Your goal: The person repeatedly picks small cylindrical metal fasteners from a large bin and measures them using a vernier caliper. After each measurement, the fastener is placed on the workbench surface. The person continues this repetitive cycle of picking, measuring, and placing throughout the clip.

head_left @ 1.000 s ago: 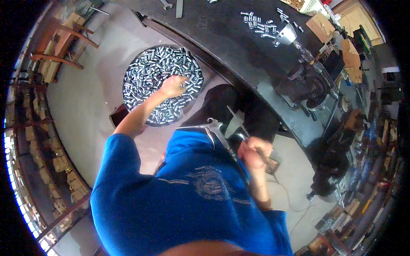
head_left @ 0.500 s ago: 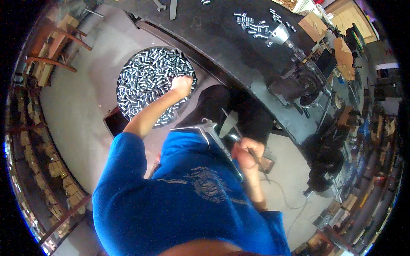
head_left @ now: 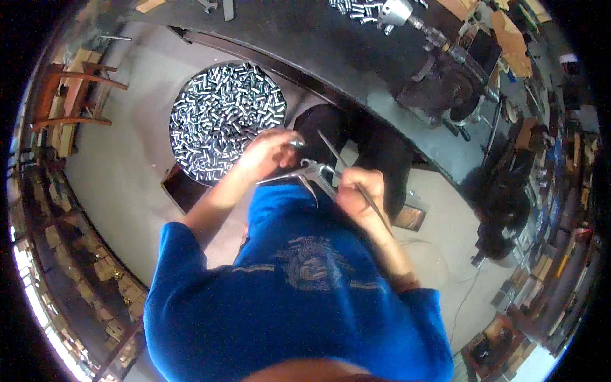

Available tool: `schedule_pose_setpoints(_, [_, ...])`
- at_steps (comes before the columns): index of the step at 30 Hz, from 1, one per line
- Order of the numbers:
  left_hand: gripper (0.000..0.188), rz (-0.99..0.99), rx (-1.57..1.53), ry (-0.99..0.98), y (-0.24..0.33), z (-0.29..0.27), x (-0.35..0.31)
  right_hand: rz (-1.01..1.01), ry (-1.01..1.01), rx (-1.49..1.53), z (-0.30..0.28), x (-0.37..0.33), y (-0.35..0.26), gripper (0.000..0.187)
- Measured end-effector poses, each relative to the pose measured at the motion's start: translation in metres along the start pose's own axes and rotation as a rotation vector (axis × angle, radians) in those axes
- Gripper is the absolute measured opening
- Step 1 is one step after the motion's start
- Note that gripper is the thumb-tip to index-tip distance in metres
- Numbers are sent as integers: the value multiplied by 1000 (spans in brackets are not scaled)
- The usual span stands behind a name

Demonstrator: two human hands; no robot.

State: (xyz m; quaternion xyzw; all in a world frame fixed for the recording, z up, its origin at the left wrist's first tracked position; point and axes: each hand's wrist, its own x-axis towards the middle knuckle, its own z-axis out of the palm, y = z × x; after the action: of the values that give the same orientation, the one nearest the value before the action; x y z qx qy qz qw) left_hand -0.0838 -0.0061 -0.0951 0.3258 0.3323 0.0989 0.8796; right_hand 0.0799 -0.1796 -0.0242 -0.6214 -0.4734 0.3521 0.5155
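Note:
My left hand [head_left: 270, 153] is closed on a small shiny metal sleeve [head_left: 296, 144], held above my left thigh beside a round tub [head_left: 170, 130] heaped with similar sleeves [head_left: 226, 118]. Across from it, my right hand [head_left: 361, 194] grips a thin, pointed dark rod [head_left: 331, 148], which slants up toward the left hand and back along my forearm; whether it is a file I cannot tell. A silver air blow gun [head_left: 310, 172] with a trigger lies on my lap between both hands, its nozzle toward the left. Part of its handle is hidden by the right hand.
A dark workbench [head_left: 305, 48] runs along the far side, carrying a machine with a chuck [head_left: 398, 11], loose sleeves [head_left: 356, 9] and a wrench [head_left: 207, 6]. A wooden stool [head_left: 79, 95] stands left. A small box [head_left: 409, 218] sits on the floor at right.
My left hand has come back from the tub to over my lap, with a sleeve now showing in its fingers. The right hand has risen toward it with the rod. The view has shifted.

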Motion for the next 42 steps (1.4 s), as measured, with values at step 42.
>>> schedule_pose_setpoints(42, [17, 244, 504, -184, 23, 81, -43, -176, -22, 63, 10, 6, 4, 58])
